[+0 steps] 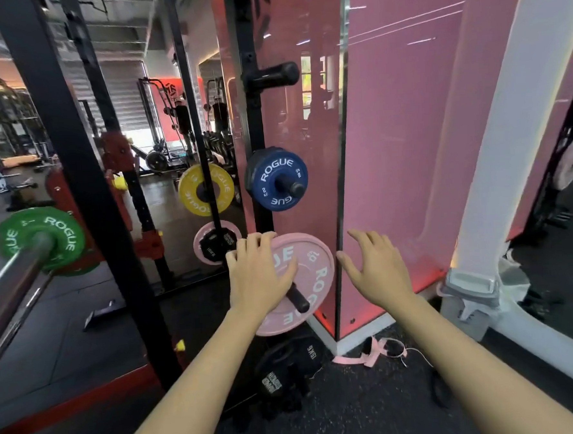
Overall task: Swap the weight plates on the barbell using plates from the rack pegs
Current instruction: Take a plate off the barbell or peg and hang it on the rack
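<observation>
Pink plate (310, 275) hangs on a low peg (298, 297) of the black rack upright (254, 118), its face turned toward the camera. Left hand (257, 279) lies flat on the plate's left half, fingers straight and spread, tips reaching over the upper-left rim; it presses but does not clasp. Right hand (375, 271) hovers just right of the plate, fingers spread and relaxed, holding nothing and apart from the rim. Above the plate on the same upright sits a blue plate (278, 180), and higher still a bare peg (271, 75). Below the pink plate, black plates (288, 374) rest near the floor. Well left of the upright, a green plate (41, 238) is loaded on the barbell (10, 280).

Assessment: the pink plate is rigid, smooth-faced and probably moderately heavy. Best hold is both hands on opposite rims, then a straight slide along the peg. A one-handed pull risks tilting and binding
</observation>
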The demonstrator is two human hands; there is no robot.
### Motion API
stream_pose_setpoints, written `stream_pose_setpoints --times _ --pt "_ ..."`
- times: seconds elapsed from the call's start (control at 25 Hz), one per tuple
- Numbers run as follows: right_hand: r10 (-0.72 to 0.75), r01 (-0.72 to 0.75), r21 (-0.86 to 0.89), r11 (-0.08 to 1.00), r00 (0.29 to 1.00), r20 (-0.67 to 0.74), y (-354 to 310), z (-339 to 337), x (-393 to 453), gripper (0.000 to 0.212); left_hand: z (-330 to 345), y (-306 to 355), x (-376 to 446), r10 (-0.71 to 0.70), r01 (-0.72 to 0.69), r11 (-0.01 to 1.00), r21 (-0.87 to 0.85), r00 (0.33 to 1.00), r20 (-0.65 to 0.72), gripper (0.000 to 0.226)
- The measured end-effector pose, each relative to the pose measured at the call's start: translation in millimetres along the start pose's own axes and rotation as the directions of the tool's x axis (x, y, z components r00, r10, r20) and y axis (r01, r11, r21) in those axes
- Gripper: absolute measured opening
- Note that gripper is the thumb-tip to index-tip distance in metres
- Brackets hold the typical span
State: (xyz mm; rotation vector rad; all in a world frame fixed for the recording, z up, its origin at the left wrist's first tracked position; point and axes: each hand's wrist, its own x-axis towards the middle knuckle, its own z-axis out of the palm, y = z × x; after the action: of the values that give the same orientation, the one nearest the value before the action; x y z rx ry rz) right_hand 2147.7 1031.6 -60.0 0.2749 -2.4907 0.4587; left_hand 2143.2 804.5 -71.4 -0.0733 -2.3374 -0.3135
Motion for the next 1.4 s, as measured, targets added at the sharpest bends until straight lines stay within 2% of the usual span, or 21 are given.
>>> stream_pose_setpoints --times 0.24,0.56,0.84,1.08,1.28,1.4 --pt "-0.003 0.003 -0.007 1.000 1.000 -0.019 -2.8 46.0 95.6 0.050 54.8 -43.3 82.2 -0.042 0.042 0.999 -0.028 0.999 -0.014 0.058" --pt "0.039 -0.038 0.076 0.996 0.999 -0.002 26.1 111.2 172.2 0.049 118.9 -70.3 136.2 -0.091 0.091 0.996 -0.001 0.995 0.035 0.055" --pt "-0.056 0.055 0.170 0.984 0.998 0.000 55.6 161.4 253.5 0.049 160.2 -72.0 184.6 -0.162 0.164 0.984 0.068 0.986 -0.034 0.060" --pt "-0.143 0.138 0.251 0.958 0.990 0.000 73.6 203.0 331.4 0.054 184.9 -69.9 235.1 -0.251 0.265 0.937 0.226 0.964 -0.090 0.059" --pt "-0.179 0.176 0.345 0.922 0.984 -0.025 79.0 230.1 359.9 0.053 194.8 -69.8 242.5 -0.294 0.330 0.905 0.268 0.941 -0.168 0.054" --pt "-0.184 0.188 0.327 0.926 0.982 -0.044 80.7 233.1 360.3 0.055 193.5 -67.0 242.8 -0.296 0.343 0.902 0.261 0.933 -0.203 0.052"
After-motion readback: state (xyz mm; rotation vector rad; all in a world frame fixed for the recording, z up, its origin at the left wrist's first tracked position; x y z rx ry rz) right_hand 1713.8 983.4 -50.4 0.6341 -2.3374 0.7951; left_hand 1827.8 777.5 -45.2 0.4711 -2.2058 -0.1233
